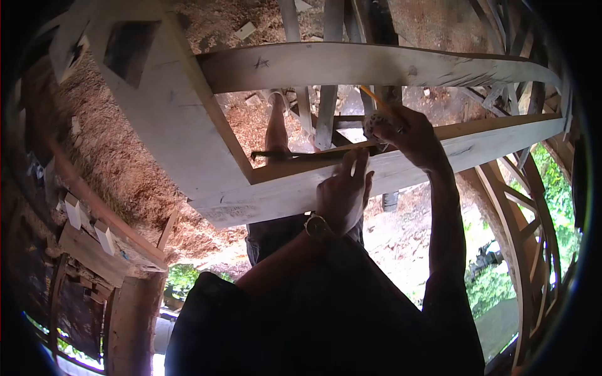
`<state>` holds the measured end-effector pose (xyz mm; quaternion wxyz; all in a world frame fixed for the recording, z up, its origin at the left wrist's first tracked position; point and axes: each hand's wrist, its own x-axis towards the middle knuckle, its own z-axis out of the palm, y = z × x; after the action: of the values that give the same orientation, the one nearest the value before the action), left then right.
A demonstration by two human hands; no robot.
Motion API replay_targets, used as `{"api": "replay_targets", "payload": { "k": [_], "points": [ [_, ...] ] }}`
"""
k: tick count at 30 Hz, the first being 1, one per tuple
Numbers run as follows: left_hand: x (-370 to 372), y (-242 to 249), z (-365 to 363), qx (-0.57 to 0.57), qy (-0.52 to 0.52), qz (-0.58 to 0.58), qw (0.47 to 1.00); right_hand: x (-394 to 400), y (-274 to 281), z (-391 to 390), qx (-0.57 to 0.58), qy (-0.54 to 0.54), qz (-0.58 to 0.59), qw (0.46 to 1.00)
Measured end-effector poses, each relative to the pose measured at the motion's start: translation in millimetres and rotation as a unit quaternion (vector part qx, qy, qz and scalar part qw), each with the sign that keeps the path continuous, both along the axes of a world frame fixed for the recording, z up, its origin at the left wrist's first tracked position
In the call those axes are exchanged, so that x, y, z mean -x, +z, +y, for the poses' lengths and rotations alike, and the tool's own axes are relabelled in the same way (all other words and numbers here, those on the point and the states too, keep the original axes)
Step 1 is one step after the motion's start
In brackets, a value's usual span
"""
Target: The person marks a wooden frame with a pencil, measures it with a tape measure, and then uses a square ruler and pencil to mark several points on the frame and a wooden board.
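Note:
My right hand is closed around a tape measure. A yellow pencil sticks up from the same hand. The dark-looking tape blade is drawn out to the left along the inner edge of a pale wooden board, its hooked end near the frame's inside corner. My left hand, with a watch on the wrist, rests against this board. Its fingers are stretched up to the board's edge beside the blade; whether they press on it is hard to tell.
A wide board with a dark rectangular opening joins the frame at left. A curved rail crosses beyond my hands. Wood shavings cover the ground, and a bare leg shows through the frame. Curved timbers stand at right.

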<state>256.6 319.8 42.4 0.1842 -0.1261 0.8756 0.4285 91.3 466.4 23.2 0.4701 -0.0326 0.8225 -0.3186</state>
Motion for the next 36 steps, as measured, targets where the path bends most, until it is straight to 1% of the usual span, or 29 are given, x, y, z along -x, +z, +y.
{"api": "replay_targets", "payload": {
  "k": [1,3,5,6,9,10,11,12,13,15,16,17,18,19,20,21,22,23,24,25,27,28,29,30,31,33,34,36],
  "points": [
    [-0.3,-1.7,2.0,0.008,0.015,0.03,0.999,-1.4,2.3,1.9,0.003,0.002,0.013,1.0],
    [-0.3,-1.5,6.0,0.001,0.038,0.04,0.998,-7.6,7.6,4.8,0.01,0.003,0.037,0.999],
    [1.2,7.7,8.5,0.031,0.031,0.025,0.999,-12.1,15.5,10.2,0.022,0.003,0.03,0.999],
    [3.8,12.7,9.6,0.045,0.037,0.039,0.998,-12.6,19.9,11.7,0.025,0.002,0.037,0.999],
    [-3.7,5.3,14.8,0.064,0.032,0.117,0.991,-20.8,36.9,19.7,0.056,-0.023,0.051,0.997],
    [-3.6,4.7,12.1,0.09,0.028,0.158,0.983,-24.9,46.6,22.4,0.058,-0.03,0.064,0.996],
    [-4.7,5.3,11.3,0.093,0.01,0.19,0.977,-30.3,56.3,26.3,0.06,-0.035,0.076,0.995],
    [-7.9,7.0,10.6,0.094,-0.009,0.219,0.971,-38.4,64.7,32.7,0.06,-0.021,0.123,0.99],
    [-10.1,13.1,10.7,0.096,-0.028,0.247,0.964,-47.3,73.8,39.2,0.09,-0.059,0.107,0.988],
    [-19.7,39.9,16.0,0.094,-0.052,0.241,0.965,-67.2,95.4,53.7,0.151,-0.134,0.075,0.977],
    [-30.2,51.4,20.2,0.101,-0.066,0.25,0.961,-77.3,107.7,66.7,0.148,-0.121,0.082,0.978],
    [-41.8,61.7,25.3,0.111,-0.079,0.261,0.956,-93.6,94.6,89.1,0.22,-0.149,0.047,0.963],
    [-52.4,72.5,29.8,0.121,-0.1,0.269,0.95,-103.6,117.8,88.6,0.227,-0.143,0.098,0.958],
    [-66.9,85.5,36.6,0.114,-0.107,0.217,0.964,-114.4,130.4,96.6,0.209,-0.148,0.079,0.963],
    [-79.8,91.8,44.1,0.142,-0.14,0.208,0.958,-123.3,132.7,110.2,0.161,-0.07,0.136,0.975],
    [-90.4,93.9,50.8,0.173,-0.169,0.198,0.95,-134.1,136.4,115.4,0.204,-0.129,0.085,0.967],
    [-100.4,96.9,55.6,0.166,-0.16,0.24,0.943,-147.2,137.3,119.4,0.229,-0.169,0.062,0.957],
    [-110.5,97.6,60.3,0.163,-0.15,0.281,0.934,-155.4,140.0,124.0,0.227,-0.176,0.039,0.957],
    [-122.4,90.2,72.1,0.144,-0.118,0.285,0.94,-164.1,142.0,127.3,0.207,-0.18,0.033,0.961],
    [-133.8,83.4,81.0,0.128,-0.083,0.286,0.946,-172.6,139.7,124.8,0.22,-0.171,0.051,0.959],
    [-146.1,85.9,78.3,0.112,-0.116,0.337,0.928,-187.4,131.0,117.4,0.274,-0.137,0.119,0.944],
    [-152.6,87.3,89.9,0.006,-0.001,0.245,0.97,-194.9,127.3,115.5,0.296,-0.12,0.144,0.937],
    [-152.2,100.7,83.2,-0.067,-0.03,0.122,0.99,-201.1,121.4,115.4,0.331,-0.105,0.156,0.925],
    [-149.8,110.1,77.4,-0.128,-0.041,0.051,0.99,-206.1,120.4,120.3,0.301,-0.046,0.202,0.931],
    [-145.9,116.0,73.0,-0.177,-0.043,0.032,0.983,-208.0,122.1,115.1,0.306,-0.033,0.211,0.928],
    [-148.1,127.9,59.0,-0.253,-0.039,0.038,0.966,-211.6,129.8,101.6,0.318,-0.008,0.227,0.92],
    [-152.3,134.3,52.1,-0.286,-0.032,0.044,0.957,-212.7,139.6,101.1,0.315,-0.008,0.18,0.932],
    [-161.3,146.3,38.2,-0.341,-0.026,0.049,0.938,-229.8,149.2,104.0,0.328,-0.055,0.109,0.937]
  ]
}}
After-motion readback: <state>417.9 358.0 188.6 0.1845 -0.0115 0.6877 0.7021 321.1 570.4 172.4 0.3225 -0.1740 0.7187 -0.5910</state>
